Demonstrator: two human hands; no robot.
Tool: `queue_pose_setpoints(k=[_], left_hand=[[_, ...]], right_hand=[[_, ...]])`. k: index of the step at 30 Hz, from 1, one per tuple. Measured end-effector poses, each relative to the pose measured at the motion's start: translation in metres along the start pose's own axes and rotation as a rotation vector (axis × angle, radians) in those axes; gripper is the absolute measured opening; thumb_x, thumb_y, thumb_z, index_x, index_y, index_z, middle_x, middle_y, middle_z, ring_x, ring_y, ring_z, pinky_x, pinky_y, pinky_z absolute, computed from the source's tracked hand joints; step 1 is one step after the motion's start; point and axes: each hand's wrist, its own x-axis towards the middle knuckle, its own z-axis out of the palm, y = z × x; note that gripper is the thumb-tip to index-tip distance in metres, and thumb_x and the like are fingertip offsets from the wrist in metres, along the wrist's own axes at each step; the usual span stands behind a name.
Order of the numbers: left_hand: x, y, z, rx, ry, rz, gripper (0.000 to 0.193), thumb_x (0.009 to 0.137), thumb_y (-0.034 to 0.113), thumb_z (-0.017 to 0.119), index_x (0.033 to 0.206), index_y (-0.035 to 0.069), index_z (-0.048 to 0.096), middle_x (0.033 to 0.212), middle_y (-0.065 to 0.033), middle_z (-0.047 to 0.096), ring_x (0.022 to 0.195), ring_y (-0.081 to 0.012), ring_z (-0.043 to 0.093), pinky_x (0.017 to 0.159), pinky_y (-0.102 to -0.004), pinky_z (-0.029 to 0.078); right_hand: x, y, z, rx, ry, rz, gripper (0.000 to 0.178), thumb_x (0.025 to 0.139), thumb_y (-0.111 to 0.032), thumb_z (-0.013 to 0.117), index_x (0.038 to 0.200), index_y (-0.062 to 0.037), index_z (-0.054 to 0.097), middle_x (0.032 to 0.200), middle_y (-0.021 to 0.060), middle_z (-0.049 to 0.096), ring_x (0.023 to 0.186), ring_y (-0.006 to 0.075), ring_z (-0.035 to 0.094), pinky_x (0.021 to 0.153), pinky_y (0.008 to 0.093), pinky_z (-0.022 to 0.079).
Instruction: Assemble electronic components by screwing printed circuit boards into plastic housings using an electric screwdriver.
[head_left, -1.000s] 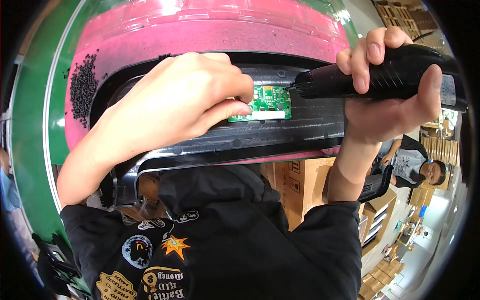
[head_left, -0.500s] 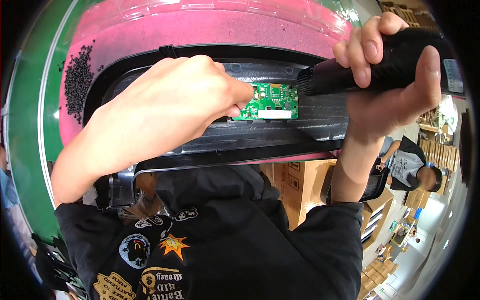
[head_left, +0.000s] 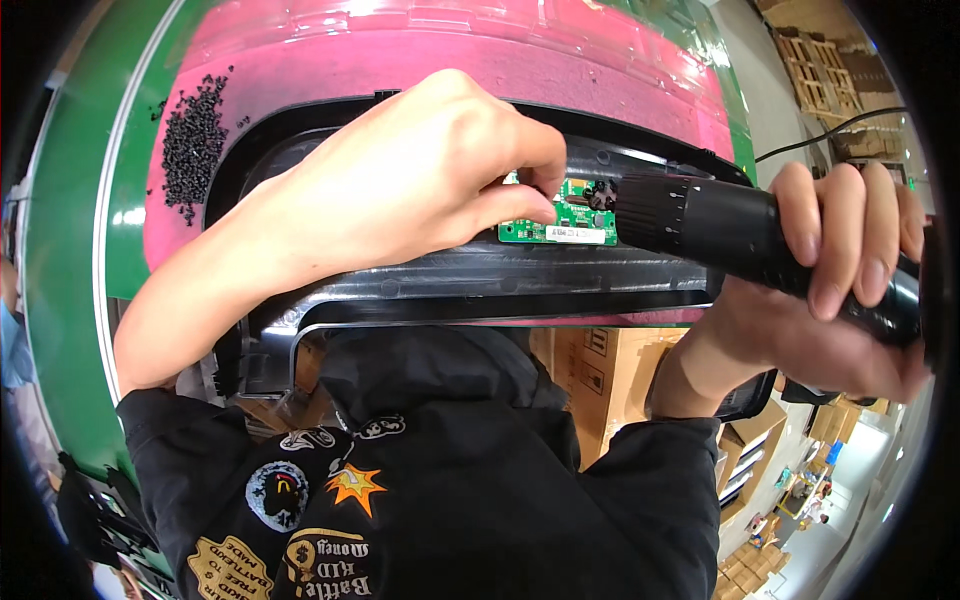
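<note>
My right hand is wrapped round a black electric screwdriver. The tool lies nearly level, its ribbed nose pointing left over the right end of a green circuit board. A small dark cluster shows at the nose tip; I cannot tell what it is. The board, with a white strip along its near edge, lies inside a long black plastic housing. Over the board's left part, my left hand has thumb and index finger brought together. Whatever is between them, if anything, is hidden.
A heap of small black screws lies left of the housing on a pink mat. Clear plastic trays stand at the far side. A green table borders the mat. Cardboard boxes stand below the table's near edge.
The screwdriver has swung from slanting down to nearly level, and my right hand has shifted back along it. My left hand has moved right over the board. The whole view has shifted slightly.
</note>
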Motion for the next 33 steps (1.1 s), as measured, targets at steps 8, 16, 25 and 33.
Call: queue_pose_setpoints(k=[8, 16, 25, 33], left_hand=[[-0.006, 0.001, -0.003, 0.037, 0.056, 0.013, 0.02, 0.076, 0.006, 0.077, 0.088, -0.001, 0.063, 0.077, -0.0109, 0.065, 0.07, -0.0281, 0.064, 0.058, -0.034, 0.05], [-0.009, -0.006, -0.012, -0.084, 0.125, -0.013, 0.011, 0.079, 0.005, 0.075, 0.086, -0.001, 0.068, 0.073, -0.0069, 0.069, 0.061, -0.0151, 0.064, 0.053, -0.0274, 0.046], [-0.01, -0.005, -0.017, -0.089, 0.113, -0.034, 0.013, 0.08, 0.005, 0.075, 0.086, -0.003, 0.068, 0.074, -0.008, 0.07, 0.068, -0.0167, 0.069, 0.06, -0.0268, 0.051], [-0.013, -0.004, -0.023, -0.088, 0.126, -0.054, 0.012, 0.08, 0.003, 0.074, 0.09, -0.004, 0.07, 0.079, -0.0124, 0.073, 0.073, -0.0211, 0.072, 0.068, -0.0263, 0.056]], right_hand=[[0.0, 0.005, 0.005, -0.027, -0.064, 0.023, 0.049, 0.075, -0.05, 0.062, 0.097, -0.0077, 0.052, 0.075, -0.0005, 0.051, 0.053, 0.0091, 0.044, 0.061, 0.027, 0.035], [0.009, 0.012, 0.007, -0.073, -0.125, 0.03, 0.052, 0.076, -0.053, 0.061, 0.099, -0.007, 0.052, 0.076, 0.0, 0.051, 0.054, 0.0095, 0.045, 0.061, 0.0273, 0.035], [0.012, 0.013, 0.008, -0.13, -0.19, 0.04, 0.055, 0.078, -0.055, 0.059, 0.102, -0.0061, 0.052, 0.077, 0.0005, 0.05, 0.055, 0.0099, 0.045, 0.061, 0.0276, 0.035], [0.018, 0.002, -0.009, -0.174, -0.239, 0.046, 0.058, 0.079, -0.057, 0.058, 0.104, -0.0054, 0.052, 0.078, 0.0009, 0.05, 0.057, 0.0103, 0.045, 0.062, 0.0279, 0.035]])
